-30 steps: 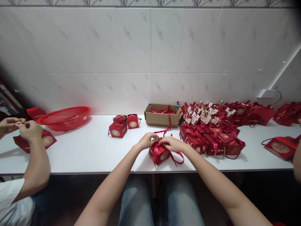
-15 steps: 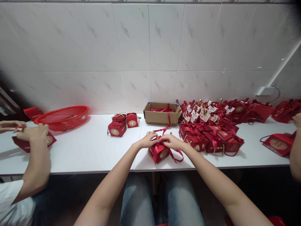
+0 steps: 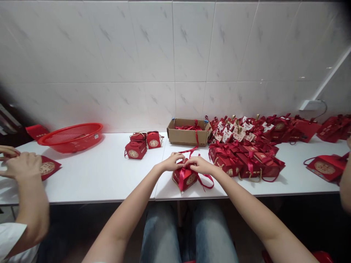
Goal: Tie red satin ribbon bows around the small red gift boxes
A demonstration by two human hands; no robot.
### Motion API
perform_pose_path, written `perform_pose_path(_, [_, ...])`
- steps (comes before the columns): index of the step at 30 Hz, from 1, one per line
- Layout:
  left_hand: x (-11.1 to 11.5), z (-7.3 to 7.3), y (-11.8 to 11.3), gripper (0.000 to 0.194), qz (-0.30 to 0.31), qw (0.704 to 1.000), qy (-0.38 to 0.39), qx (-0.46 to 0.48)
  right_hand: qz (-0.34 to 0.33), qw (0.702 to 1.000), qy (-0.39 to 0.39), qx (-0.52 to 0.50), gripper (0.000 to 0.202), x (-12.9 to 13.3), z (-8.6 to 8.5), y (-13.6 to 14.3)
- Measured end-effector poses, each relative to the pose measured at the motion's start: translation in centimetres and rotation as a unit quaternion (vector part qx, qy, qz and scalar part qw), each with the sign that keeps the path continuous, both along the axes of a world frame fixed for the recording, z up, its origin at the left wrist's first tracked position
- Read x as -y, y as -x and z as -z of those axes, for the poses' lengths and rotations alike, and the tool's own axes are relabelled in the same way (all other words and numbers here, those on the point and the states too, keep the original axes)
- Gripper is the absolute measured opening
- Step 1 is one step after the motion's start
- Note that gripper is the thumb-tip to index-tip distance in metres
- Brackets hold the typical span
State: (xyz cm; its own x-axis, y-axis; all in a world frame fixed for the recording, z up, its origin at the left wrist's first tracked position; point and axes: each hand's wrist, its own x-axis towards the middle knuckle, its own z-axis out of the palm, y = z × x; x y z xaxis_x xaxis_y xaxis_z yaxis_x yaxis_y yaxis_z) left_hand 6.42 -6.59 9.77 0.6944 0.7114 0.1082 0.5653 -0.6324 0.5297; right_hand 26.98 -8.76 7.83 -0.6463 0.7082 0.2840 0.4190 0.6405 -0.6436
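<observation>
A small red gift box (image 3: pixel 189 179) with a round gold emblem stands near the table's front edge. Both hands are at its top, fingers pinched on the red ribbon (image 3: pixel 181 177) tied there. My left hand (image 3: pixel 174 162) grips it from the left side, and my right hand (image 3: pixel 197 164) from the right. One ribbon end hangs down the box's front; another loops over the table to the right. The knot itself is mostly hidden by my fingers.
Behind is a cardboard box (image 3: pixel 188 137) of red ribbons. Finished-looking red boxes (image 3: pixel 246 160) crowd the right. Several red boxes (image 3: pixel 136 149) and a red plastic basket (image 3: pixel 74 144) are left. Other people's hands (image 3: pixel 23 166) work at the far left; an arm (image 3: pixel 346 179) shows far right.
My hands have barely moved at the ribbon. At the far left, the other person's hands and red box have shifted left; the arm at the far right has shifted slightly right.
</observation>
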Motion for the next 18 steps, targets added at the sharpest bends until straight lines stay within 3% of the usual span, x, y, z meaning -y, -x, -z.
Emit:
perform_pose_path(5, [0.1, -0.2, -0.1, 0.012, 0.019, 0.999, 0.026, 0.032, -0.005, 1.0, 0.008, 0.0, 0.04, 0.1, -0.1, 0.0])
perform_pose_path(8, [0.4, -0.7, -0.2, 0.014, 0.046, 0.991, 0.097, 0.082, -0.018, 1.0, 0.008, 0.018, 0.042, 0.2, -0.7, -0.2])
perform_pose_path(11, [0.5, -1.0, -0.4, 0.014, 0.027, 0.985, 0.147, 0.09, -0.02, 0.999, 0.001, 0.048, 0.043, 0.2, -1.3, -0.2])
perform_pose_path(18, [0.1, 0.2, 0.1, 0.019, -0.047, 0.997, 0.053, 0.043, -0.026, 0.998, 0.038, 0.043, 0.039, 0.4, -1.3, -0.2])
